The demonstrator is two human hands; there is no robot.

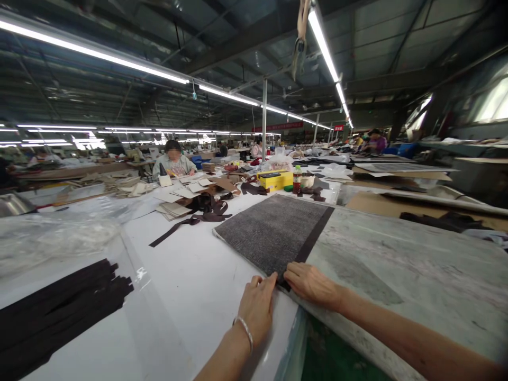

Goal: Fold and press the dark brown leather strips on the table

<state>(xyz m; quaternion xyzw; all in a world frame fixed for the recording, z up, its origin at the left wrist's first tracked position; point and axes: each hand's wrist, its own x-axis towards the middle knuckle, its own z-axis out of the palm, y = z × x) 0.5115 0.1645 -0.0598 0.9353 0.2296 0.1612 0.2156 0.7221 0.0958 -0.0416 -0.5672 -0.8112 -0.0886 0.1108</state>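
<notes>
A dark grey textured fabric panel [270, 227] lies flat on the table, with a smooth black strip [317, 233] along its right edge. At the panel's near corner, my left hand [257, 304] presses its bent fingers onto the near edge. A bracelet circles that wrist. My right hand [311, 283] has its fingers curled together on the lower end of the black strip, close beside the left fingertips. Both hands seem to pinch the corner, though the fingers hide what exactly lies between them.
Dark fabric strips [63, 312] lie on the left under clear plastic. Loose dark ribbons [202, 211] and pale card pieces [174, 206] lie beyond. A yellow box [275, 180] and a bottle [297, 180] stand behind the panel. A co-worker [174, 161] sits across the table.
</notes>
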